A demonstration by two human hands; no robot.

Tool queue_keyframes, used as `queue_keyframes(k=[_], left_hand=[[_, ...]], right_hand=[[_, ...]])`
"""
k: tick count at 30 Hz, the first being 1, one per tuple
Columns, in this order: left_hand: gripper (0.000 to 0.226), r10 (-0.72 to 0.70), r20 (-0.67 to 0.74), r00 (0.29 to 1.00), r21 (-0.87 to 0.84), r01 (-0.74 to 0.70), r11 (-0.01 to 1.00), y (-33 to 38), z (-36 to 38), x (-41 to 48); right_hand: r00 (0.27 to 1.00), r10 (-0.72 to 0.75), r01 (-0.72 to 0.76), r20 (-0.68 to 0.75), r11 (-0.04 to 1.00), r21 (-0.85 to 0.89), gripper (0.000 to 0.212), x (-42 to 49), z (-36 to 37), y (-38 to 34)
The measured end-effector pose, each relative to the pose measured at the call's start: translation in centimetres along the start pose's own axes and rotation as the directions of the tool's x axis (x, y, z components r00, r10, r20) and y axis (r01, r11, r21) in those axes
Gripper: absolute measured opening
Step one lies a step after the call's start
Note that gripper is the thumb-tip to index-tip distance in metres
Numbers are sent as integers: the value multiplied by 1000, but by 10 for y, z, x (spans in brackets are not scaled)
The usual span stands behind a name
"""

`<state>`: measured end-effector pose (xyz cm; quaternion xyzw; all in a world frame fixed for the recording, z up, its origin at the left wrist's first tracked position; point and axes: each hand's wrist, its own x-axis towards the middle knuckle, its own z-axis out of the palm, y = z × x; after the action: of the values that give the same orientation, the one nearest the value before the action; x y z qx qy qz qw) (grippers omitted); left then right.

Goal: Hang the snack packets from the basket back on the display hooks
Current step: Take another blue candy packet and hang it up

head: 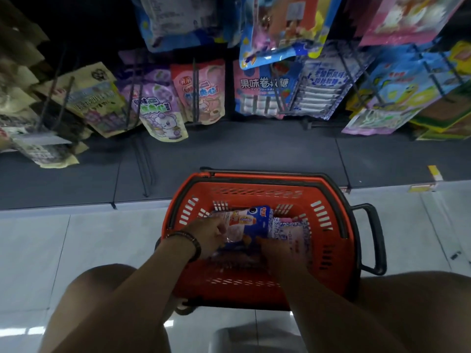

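Pkt (256, 221) betw. L-hand (210, 231), R-hand (279, 252) fingers (263, 242)

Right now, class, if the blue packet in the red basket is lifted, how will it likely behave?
The blue packet looks like thin printed film, so probably floppy and light. Lying among other packets, it may slide.

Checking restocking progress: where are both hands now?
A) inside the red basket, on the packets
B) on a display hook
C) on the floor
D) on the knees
A: the left hand and right hand both reach into the red basket, onto the snack packets.
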<state>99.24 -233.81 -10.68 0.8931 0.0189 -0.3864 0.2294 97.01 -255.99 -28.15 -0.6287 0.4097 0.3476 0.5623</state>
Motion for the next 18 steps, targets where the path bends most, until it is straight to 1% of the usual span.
queue_keyframes(k=[2,3,5,7,8,9,12,13,15,18], left_hand=[[12,2,-26,1000,-15,-3,1000,3,0,-1],[17,-2,-41,999,-28,1,1000,5,-1,-3],[28,-17,-65,998,-67,12,998,11,-5,-7],[28,-12,-90,996,-58,7,998,16,-9,-13],[27,-8,-98,995,-49,3,999,18,-11,-17],[26,-11,-110,994,-49,6,999,17,-11,-20],[30,-34,-151,988,-76,22,997,15,-7,-31],[29,-37,-165,986,-81,24,996,15,-5,-35],[26,-33,-191,981,-104,14,995,17,0,-44],[28,-28,-228,973,-192,-17,981,21,2,-61]], right_hand=[[1000,-2,2,-2,1000,32,26,-6,8,-10],[1000,-27,27,-2,999,34,21,-28,11,-25],[992,-120,118,32,992,42,23,-39,10,-32],[978,-187,184,88,982,48,26,-47,3,-33],[971,-217,212,101,976,58,26,-40,-3,-27],[966,-235,230,107,972,53,24,-55,-8,-32],[950,-309,308,48,951,29,17,-103,-23,-50],[945,-325,324,50,946,19,16,-115,-29,-54],[926,-365,370,100,928,-41,16,-140,-41,-62],[865,-458,489,206,861,-139,28,-173,-54,-70]])
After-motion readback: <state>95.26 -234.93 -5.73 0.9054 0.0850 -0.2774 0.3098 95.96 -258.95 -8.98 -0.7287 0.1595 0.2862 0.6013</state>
